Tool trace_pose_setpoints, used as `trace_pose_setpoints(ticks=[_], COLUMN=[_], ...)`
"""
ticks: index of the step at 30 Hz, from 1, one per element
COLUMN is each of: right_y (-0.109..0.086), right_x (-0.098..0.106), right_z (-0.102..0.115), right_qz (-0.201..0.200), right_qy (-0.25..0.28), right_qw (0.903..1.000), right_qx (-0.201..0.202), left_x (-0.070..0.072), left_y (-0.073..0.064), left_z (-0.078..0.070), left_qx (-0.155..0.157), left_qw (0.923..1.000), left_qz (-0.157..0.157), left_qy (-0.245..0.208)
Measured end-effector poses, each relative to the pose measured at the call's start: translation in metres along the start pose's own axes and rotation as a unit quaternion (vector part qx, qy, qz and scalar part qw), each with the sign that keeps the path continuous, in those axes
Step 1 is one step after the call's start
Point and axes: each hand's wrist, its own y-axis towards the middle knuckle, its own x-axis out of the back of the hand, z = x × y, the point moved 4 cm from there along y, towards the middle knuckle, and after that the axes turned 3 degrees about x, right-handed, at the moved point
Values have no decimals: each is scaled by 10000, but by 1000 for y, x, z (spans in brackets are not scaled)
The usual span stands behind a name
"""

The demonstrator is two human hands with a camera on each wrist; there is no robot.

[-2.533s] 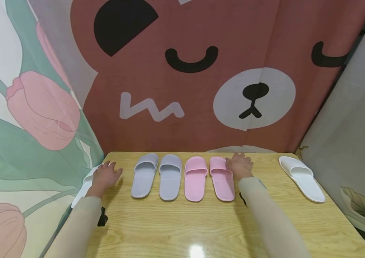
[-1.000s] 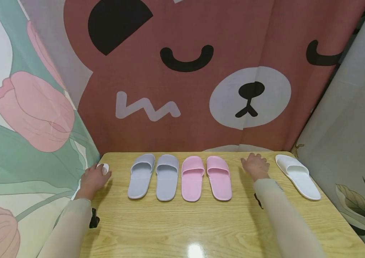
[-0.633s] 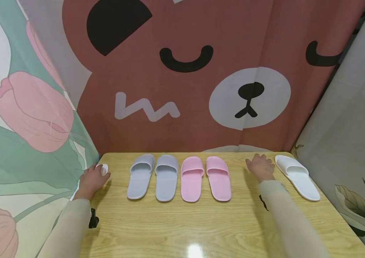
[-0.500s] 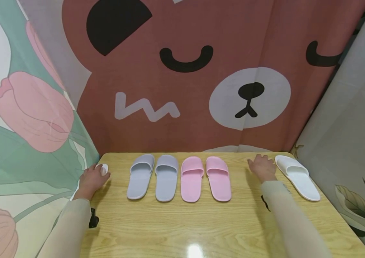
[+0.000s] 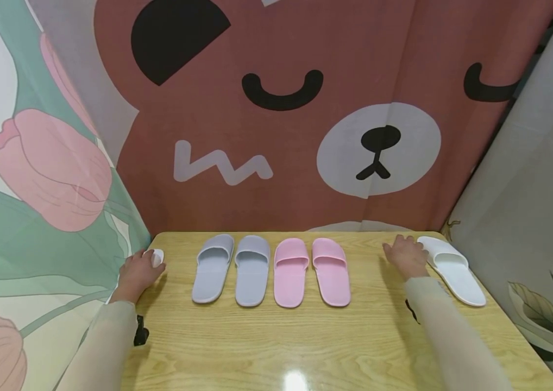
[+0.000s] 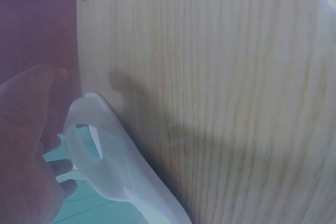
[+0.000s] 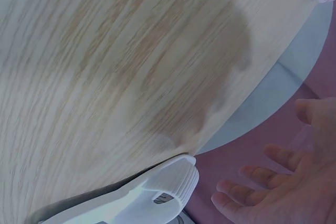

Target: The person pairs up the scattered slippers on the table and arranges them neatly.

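At the table's left edge, my left hand hangs over a white slipper and hides most of it. In the left wrist view the white slipper stands apart from the loosely spread fingers. My right hand is beside and slightly over the toe of another white slipper at the right edge. The right wrist view shows its relaxed fingers holding nothing, with the white slipper below. Between the hands lie two grey slippers and two pink slippers.
The slippers lie along the back of a wooden table. A reddish-brown curtain with a bear print hangs right behind it. A floral curtain closes the left side, and a greyish curtain the right.
My right hand has moved right, from the right pink slipper to the right white slipper. My left hand shifted slightly left over its white slipper, then stayed there. The slippers have not visibly moved.
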Motion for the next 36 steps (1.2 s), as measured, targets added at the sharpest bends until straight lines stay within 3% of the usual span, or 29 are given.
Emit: trace_pose_setpoints(ticks=[11,22,36], right_y=[0,-1,-4], right_x=[4,8,14], right_z=[-18,-36,-59], right_qz=[-237,-336,-456], right_qy=[1,-61,-43], right_qw=[9997,9994,9989], right_qx=[4,64,107], left_x=[2,-2,0], left_y=[-2,3,-2], left_z=[2,6,11], left_qx=[-56,-41,-18], left_qw=[9999,9999,9999], left_qz=[-98,37,35], left_qy=[-100,-138,-149])
